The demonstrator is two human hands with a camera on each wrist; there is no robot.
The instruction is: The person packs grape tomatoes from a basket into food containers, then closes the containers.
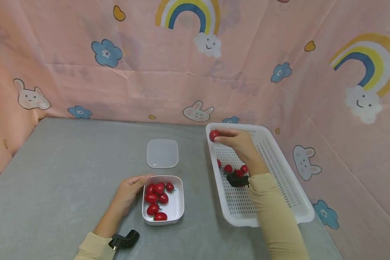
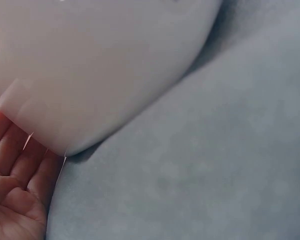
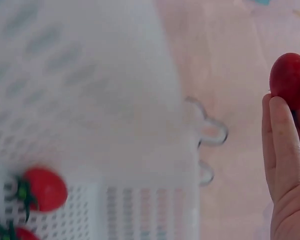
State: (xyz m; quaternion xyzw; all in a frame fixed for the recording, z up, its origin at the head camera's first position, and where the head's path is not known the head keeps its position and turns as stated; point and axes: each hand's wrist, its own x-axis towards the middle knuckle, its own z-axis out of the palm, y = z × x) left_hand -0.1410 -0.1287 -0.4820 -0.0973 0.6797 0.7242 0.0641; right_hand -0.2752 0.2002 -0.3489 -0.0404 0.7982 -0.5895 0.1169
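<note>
My right hand (image 1: 239, 144) pinches a red cherry tomato (image 1: 213, 135) between thumb and fingertips, over the far left corner of a white perforated basket (image 1: 215, 173). In the right wrist view this tomato (image 3: 288, 80) shows at the right edge, held at the fingertips. Several more cherry tomatoes (image 1: 228, 168) with green stems lie in the basket, partly behind the wrist. My left hand (image 1: 127, 191) rests its fingers against the left side of a small white container (image 1: 178, 213), which holds several cherry tomatoes (image 1: 151, 198). The left wrist view shows those fingers (image 2: 10, 150) against its wall.
A translucent square lid (image 1: 162, 154) lies flat on the grey table (image 1: 68, 173) behind the container. Pink patterned cloth (image 1: 143, 86) hangs along the back and sides. A black wrist camera (image 1: 125, 239) sits by the left sleeve, and another (image 1: 236, 180) overlaps the basket.
</note>
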